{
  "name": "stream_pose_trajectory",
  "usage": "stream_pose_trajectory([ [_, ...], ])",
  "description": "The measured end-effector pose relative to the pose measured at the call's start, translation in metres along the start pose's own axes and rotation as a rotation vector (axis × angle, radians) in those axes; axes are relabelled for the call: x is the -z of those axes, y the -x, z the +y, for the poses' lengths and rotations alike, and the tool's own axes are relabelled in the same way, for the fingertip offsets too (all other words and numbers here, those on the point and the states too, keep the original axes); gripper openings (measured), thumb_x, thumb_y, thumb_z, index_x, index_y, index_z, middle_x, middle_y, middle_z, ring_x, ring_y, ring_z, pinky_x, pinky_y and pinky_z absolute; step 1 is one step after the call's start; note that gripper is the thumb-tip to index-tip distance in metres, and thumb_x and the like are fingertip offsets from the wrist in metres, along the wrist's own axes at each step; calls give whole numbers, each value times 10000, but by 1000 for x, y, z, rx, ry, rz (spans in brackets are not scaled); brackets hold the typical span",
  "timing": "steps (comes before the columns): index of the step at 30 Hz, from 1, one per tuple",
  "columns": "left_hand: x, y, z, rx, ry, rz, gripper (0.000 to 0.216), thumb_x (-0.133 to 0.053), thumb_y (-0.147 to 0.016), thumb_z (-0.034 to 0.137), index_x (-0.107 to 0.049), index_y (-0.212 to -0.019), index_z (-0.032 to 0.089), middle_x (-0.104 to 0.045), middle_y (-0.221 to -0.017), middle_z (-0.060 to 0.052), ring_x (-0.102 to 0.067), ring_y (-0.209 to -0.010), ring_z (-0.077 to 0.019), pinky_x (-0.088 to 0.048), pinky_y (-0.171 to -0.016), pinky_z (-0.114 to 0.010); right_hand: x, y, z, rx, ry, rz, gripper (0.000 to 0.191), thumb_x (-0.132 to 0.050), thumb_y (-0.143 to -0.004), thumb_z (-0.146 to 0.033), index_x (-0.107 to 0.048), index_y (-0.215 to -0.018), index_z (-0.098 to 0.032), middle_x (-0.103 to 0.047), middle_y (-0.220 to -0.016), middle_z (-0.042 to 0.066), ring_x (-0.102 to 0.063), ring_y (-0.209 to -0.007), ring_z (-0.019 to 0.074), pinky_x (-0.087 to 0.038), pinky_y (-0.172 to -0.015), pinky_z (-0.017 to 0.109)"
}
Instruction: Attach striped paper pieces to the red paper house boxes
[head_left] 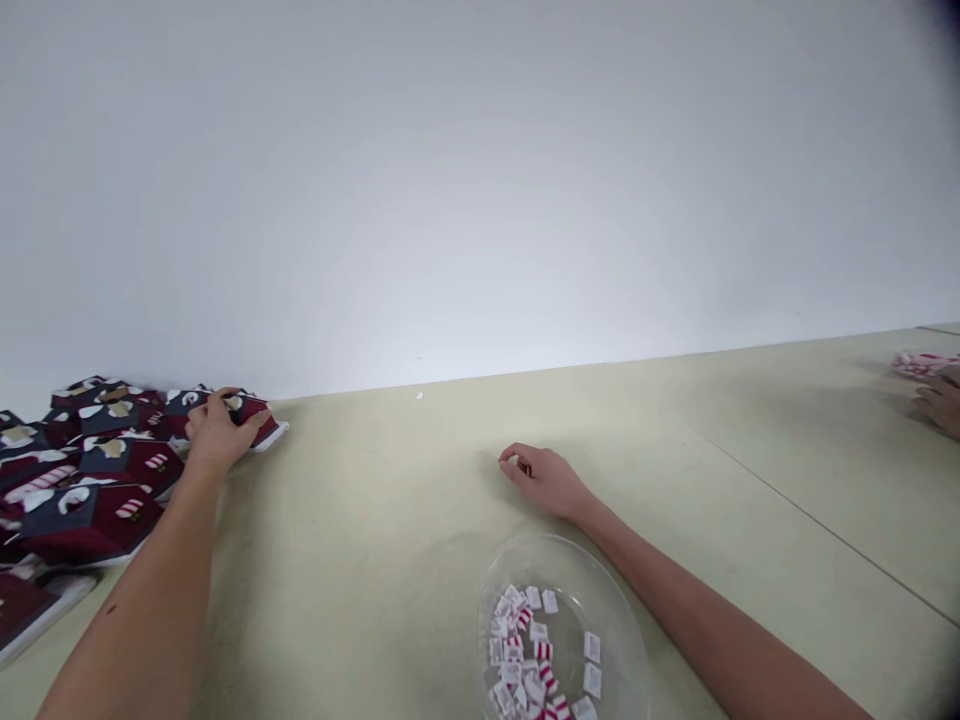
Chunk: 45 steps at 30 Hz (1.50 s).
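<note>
Pinching the end box [256, 422] of a heap, the left hand [221, 430] lies well to the left of the bowl [570, 556], its fingers curled closed over the box's near edge. That box rests at the heap's right end, and the heap of dark red and navy printed boxes [97, 470] spreads against the wall [480, 180], far left of the bowl. A hold kept at the edge, with the wrist low, would seem the cleanest way to handle one box without dragging its overlapping neighbours. The right hand [544, 480] rests on the pale table [360, 590] just beyond the bowl, half closed, with its fingertips [513, 461] drawn together; a small dark bit may show between them, but it is too small to tell whether that hand holds anything. Inside the clear bowl lie loose white tags [525, 640] with red stripes, a few apart from the main cluster. A small white speck [419, 395] sits on the table, well beyond the bowl. Far to the bowl's right, a co-worker's hand [937, 402] lies beside a red-and-white bundle [924, 364].
</note>
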<state>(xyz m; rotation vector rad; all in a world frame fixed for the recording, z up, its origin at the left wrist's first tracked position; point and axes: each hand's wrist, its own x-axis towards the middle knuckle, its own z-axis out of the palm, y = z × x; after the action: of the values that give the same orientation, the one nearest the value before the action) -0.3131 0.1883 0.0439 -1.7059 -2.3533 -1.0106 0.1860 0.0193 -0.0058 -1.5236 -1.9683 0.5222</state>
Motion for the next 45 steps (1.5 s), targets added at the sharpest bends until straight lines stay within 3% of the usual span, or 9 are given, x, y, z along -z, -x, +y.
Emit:
stream_pose_trajectory([
  [16,1,3,3,18,42,-4,800,-597,-769,601,-368,-1433,217,-351,-1396,-171,-341,-1354,-388,-301,-1145,-485,0,0,1,9,4,-1,238,-470,-954,-376,-666,-1016,-254,-642,-671,-32,-554,-618,133,-312,-600,252],
  [24,1,6,2,-5,-20,-30,820,-637,-771,571,-313,-1445,234,-316,-1406,-131,-331,-1325,-333,-291,-1138,-434,1,0,-1,2,6,-9,243,-468,-959,-381,-663,-1019,-249,-636,-668,-35,-538,-608,124,-310,-598,251],
  [45,12,3,6,-56,54,-59,878,-775,-695,423,-362,-1429,174,-394,-1205,-113,-374,-1217,-317,-317,-1078,-462,0,-1,0,-9,8,1,297,-456,-955,-427,-683,-924,-238,-664,-707,-17,-533,-616,129,-312,-588,255],
])
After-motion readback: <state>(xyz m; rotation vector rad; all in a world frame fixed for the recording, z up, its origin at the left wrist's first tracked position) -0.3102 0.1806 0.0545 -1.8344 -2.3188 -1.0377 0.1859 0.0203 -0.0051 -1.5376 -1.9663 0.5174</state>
